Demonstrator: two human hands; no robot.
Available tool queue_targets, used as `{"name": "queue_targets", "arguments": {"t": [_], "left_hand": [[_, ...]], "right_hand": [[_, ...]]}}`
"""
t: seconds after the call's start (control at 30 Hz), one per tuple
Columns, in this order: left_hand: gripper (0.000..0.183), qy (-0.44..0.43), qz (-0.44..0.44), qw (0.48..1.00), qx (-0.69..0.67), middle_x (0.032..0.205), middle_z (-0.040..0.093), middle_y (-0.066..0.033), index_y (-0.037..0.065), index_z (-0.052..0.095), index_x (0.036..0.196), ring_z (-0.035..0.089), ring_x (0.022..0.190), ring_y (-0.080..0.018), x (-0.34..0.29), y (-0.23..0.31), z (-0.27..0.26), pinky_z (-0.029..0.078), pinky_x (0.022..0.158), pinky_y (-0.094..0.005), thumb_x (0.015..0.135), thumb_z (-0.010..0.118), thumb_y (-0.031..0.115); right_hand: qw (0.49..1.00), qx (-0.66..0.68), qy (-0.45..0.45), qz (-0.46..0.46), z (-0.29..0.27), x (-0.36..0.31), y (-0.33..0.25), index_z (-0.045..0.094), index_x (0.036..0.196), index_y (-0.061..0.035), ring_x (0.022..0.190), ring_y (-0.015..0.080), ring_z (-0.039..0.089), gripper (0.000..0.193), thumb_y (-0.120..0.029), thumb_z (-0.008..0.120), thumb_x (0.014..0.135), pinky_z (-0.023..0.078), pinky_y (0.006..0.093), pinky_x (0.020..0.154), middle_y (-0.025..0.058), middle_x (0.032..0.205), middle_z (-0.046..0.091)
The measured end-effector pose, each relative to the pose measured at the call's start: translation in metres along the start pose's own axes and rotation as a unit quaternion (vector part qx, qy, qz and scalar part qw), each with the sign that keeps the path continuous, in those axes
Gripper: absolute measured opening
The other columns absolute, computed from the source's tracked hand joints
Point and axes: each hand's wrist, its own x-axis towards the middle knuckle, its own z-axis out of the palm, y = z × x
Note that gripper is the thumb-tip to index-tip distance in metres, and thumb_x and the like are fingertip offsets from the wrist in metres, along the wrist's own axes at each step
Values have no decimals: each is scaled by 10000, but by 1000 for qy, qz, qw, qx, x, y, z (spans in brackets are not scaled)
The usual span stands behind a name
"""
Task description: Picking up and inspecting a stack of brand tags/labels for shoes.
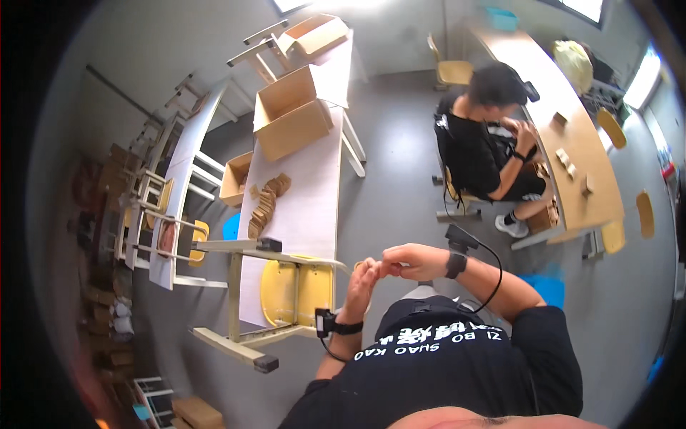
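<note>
My left hand (362,281) and my right hand (416,262) meet in front of my chest, fingertips touching. Both have their fingers bent and pinched together. Whatever they hold, if anything, is too small or hidden to make out. Each wrist wears a black band with a small device, and a cable runs from it. Just left of my left hand, a chair with a yellow seat (296,292) lies upturned on the white table (307,207). Farther along that table is a curved row of small brown pieces (264,209), standing close together.
An open cardboard box (289,114) and a second box (314,36) stand toward the table's far end. At the right, a seated person (475,136) works with both hands by a wooden table (582,154) bearing small blocks. More tables and chairs line the left.
</note>
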Motion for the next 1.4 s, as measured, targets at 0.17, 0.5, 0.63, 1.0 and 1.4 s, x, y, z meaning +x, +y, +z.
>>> {"name": "queue_targets", "arguments": {"t": [0.17,0.5,0.63,1.0,1.4], "left_hand": [[194,-54,-62,981,175,1031,643,-46,55,565,1017,587,1075,-119,143,42,21,464,973,-324,1055,588,244],[214,6,-33,972,232,1093,719,-79,53,576,973,602,1029,-109,342,54,-41,463,916,-288,1056,599,249],[217,80,-43,969,230,1106,734,-65,56,602,994,584,971,-80,379,77,-64,457,896,-260,1061,597,262],[220,66,-46,970,228,1175,716,-91,44,613,1048,582,1057,-102,616,122,-182,437,972,-287,1083,539,247],[234,-43,-92,972,210,1054,729,-47,25,683,1059,607,992,-96,876,154,-228,467,918,-284,1049,564,227]], "right_hand": [[995,29,92,-9,-114,8,24,630,1009,11,848,180,556,133,56,541,921,473,313,790,78,897,600],[997,44,55,2,-323,129,106,632,1065,3,792,148,500,332,73,508,765,451,299,760,21,815,500],[999,22,-14,-37,-395,223,106,637,1074,-1,726,156,472,329,59,520,772,446,314,705,28,765,463],[999,-27,-23,22,-601,332,191,657,1113,-16,712,180,506,339,42,552,796,472,337,707,45,780,505],[927,86,290,220,-808,270,264,646,1083,-12,845,75,522,338,80,506,789,456,224,802,-17,904,565]]}}
